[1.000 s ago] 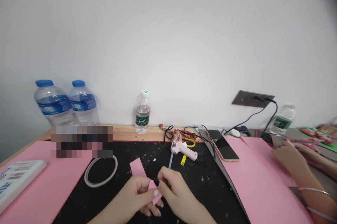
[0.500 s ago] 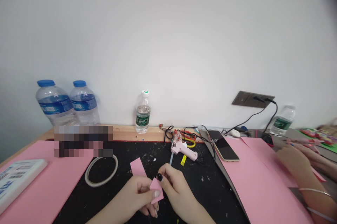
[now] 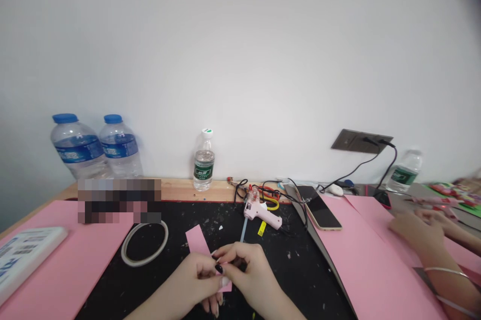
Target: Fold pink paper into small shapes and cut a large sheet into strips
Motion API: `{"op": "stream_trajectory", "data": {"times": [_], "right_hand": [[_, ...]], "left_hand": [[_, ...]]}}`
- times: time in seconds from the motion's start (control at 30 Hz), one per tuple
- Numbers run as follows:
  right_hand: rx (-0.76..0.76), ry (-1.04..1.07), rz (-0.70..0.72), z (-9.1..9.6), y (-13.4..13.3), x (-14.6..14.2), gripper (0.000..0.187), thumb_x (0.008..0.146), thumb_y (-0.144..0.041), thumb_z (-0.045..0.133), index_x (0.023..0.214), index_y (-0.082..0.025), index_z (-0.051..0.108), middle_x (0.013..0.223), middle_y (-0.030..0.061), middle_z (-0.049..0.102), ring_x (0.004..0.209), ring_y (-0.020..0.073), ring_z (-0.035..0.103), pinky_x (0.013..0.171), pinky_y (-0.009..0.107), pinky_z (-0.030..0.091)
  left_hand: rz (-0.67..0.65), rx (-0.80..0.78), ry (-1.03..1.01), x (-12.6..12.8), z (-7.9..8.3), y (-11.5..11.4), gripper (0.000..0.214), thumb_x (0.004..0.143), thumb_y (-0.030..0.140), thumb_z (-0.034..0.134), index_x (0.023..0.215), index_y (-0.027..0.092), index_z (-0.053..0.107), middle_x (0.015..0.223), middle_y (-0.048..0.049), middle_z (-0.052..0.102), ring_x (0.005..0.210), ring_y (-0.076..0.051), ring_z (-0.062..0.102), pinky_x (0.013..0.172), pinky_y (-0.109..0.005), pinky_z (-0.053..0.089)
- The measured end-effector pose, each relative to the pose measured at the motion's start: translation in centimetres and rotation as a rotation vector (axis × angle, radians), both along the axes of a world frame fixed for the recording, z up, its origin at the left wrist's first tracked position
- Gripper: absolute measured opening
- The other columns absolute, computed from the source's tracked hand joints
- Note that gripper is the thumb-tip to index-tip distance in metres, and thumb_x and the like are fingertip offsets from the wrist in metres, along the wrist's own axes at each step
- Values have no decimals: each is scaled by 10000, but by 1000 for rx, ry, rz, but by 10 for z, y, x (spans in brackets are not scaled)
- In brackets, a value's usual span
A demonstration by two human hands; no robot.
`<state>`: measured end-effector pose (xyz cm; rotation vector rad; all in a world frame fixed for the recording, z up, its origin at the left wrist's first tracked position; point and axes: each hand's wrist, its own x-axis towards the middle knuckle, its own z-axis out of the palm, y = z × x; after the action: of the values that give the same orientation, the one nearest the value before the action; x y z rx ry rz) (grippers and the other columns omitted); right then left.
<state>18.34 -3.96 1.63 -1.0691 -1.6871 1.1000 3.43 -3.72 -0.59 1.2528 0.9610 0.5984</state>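
Between my two hands is a small piece of pink paper point(image 3: 226, 287), mostly covered by my fingers. My left hand point(image 3: 199, 280) pinches it, its thumb lying on the front face. From the other side my right hand point(image 3: 248, 267) closes thumb and fingers on the paper's upper part. Just beyond the left hand, a pink paper strip point(image 3: 197, 240) lies flat on the black mat point(image 3: 300, 280). A pink hot glue gun point(image 3: 265, 214) with a glue stick in its back rests past my right hand.
A roll of tape point(image 3: 126, 252) and pink sheets point(image 3: 93, 240) lie left; a white box point(image 3: 30, 255) sits on them. Water bottles point(image 3: 204, 165) line the wall. On the right are a phone point(image 3: 319, 210), more pink paper point(image 3: 364, 250) and another person's hands point(image 3: 417, 235).
My right hand has shifted slightly left and down, its fingers now over the top of the pink piece. The other person's hands have moved a little.
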Motion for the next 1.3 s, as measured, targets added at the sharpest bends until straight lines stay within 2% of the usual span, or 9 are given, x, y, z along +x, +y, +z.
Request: {"op": "stream_trajectory", "data": {"times": [0.1, 0.27, 0.47, 0.7, 0.83, 0.9, 0.97, 1.13, 1.3], "right_hand": [[80, -50, -4, 3, 0, 1, 170, 692, -29, 587, 671, -182, 656, 829, 15, 710, 670, 137, 642, 574, 202, 446], [173, -134, 65, 10, -1, 5, 196, 760, -65, 556, 744, -211, 685, 919, 7, 694, 827, 151, 627, 753, 243, 441], [229, -170, 129, 16, -3, 10, 289, 888, -175, 398, 931, -247, 674, 1012, 8, 664, 902, 153, 598, 809, 253, 420], [231, -139, 131, 16, -2, 12, 318, 915, -207, 351, 948, -248, 665, 1044, 6, 644, 931, 138, 575, 832, 229, 394], [198, -179, 16, 10, -1, 10, 201, 872, -167, 412, 842, -175, 610, 816, 18, 620, 746, 125, 556, 673, 203, 403], [175, -267, -12, 6, 0, 9, 114, 805, -119, 484, 717, -169, 538, 651, -29, 525, 595, 97, 477, 545, 182, 348], [173, -347, 29, 1, 1, 8, 187, 751, -86, 518, 602, -171, 444, 559, -64, 421, 514, 73, 385, 483, 177, 277], [136, -375, 190, -3, 1, 7, 269, 779, -85, 467, 544, -166, 364, 498, -79, 357, 469, 53, 332, 453, 165, 234], [142, -346, 214, 1, 0, 7, 263, 778, -66, 458, 548, -162, 376, 510, -76, 385, 494, 50, 363, 478, 153, 255]], "left_hand": [[8, -27, -21, -1, 1, -1, 287, 712, 295, 589, 480, 127, 609, 399, 12, 587, 352, -88, 543, 387, -169, 379], [49, -105, -48, -1, 4, 0, 332, 678, 364, 628, 449, 128, 582, 371, 14, 564, 325, -80, 507, 374, -171, 354], [40, -190, -94, -2, 5, 3, 398, 633, 486, 663, 497, 122, 577, 388, 14, 560, 330, -66, 493, 360, -153, 325], [52, -165, -150, -3, 4, 5, 374, 646, 470, 663, 545, 118, 585, 429, 9, 588, 364, -72, 525, 379, -150, 350], [24, -33, -134, -4, 4, 6, 328, 682, 418, 644, 569, 110, 616, 445, 4, 606, 385, -82, 547, 400, -156, 372], [8, -8, -141, -4, 4, 4, 280, 685, 373, 651, 588, 111, 629, 474, 6, 616, 411, -92, 569, 421, -166, 400], [-17, -8, -144, -3, 4, 2, 238, 683, 333, 657, 601, 110, 637, 483, 8, 617, 425, -101, 582, 431, -174, 417], [-60, -30, -134, -2, 2, -4, 217, 699, 302, 648, 620, 101, 665, 488, -4, 627, 435, -104, 597, 436, -175, 428], [-87, -37, -168, -3, 1, -4, 218, 700, 303, 655, 620, 102, 677, 515, -11, 642, 434, -96, 603, 430, -164, 429]]}}
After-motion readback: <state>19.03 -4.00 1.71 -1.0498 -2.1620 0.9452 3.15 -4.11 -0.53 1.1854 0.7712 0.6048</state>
